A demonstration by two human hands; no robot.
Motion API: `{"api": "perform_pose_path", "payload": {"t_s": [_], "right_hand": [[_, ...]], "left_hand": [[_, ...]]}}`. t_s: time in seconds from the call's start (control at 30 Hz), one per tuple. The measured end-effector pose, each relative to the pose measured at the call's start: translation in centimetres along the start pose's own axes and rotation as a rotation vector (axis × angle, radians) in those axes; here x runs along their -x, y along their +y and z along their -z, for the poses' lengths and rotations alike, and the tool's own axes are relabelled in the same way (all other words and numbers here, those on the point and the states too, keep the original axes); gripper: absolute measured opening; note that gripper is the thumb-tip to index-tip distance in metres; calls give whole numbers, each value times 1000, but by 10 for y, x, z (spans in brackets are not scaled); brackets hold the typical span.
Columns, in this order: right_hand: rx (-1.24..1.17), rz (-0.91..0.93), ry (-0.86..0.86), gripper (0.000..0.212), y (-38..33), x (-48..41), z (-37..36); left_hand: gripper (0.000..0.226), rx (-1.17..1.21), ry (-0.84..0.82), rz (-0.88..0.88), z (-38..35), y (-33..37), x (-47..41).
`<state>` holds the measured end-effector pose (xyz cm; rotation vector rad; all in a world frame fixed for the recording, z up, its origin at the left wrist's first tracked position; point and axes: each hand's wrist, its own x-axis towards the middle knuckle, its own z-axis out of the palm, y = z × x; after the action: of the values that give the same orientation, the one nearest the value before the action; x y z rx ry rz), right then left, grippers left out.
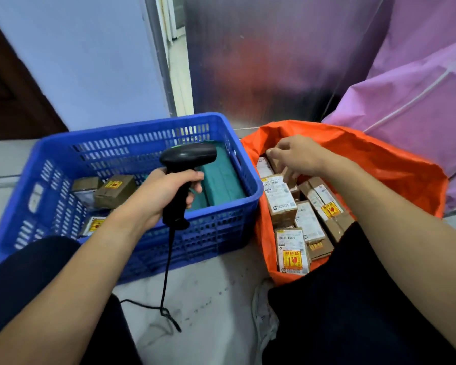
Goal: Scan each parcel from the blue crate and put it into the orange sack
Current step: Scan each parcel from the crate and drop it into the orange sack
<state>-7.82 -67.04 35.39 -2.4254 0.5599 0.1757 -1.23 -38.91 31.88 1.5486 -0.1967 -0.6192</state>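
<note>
Pale, scuffed floor [216, 293] carries the blue crate [132, 128] and orange sack [379, 164], with a metal panel [274, 61] behind. The left hand [166, 188] grips the scanner [187, 156]. The right hand [298, 154] curls over the parcels [281, 198]; whether it grasps one is unclear.

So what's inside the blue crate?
Several brown parcels and a green bundle. The near wall of the blue crate, the left hand and the scanner hide whatever else lies there.
</note>
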Motion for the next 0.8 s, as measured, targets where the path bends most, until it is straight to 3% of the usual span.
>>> {"api": "perform_pose_path", "payload": {"t_s": [0.37, 0.63, 0.8], "right_hand": [[87, 301, -6, 31, -115, -44, -72], [145, 369, -77, 32, -166, -85, -134], [218, 350, -138, 30, -184, -114, -176]], "left_hand": [[10, 64, 202, -10, 71, 10, 22], [10, -105, 404, 22, 155, 27, 38], [8, -179, 445, 37, 206, 36, 23]]}}
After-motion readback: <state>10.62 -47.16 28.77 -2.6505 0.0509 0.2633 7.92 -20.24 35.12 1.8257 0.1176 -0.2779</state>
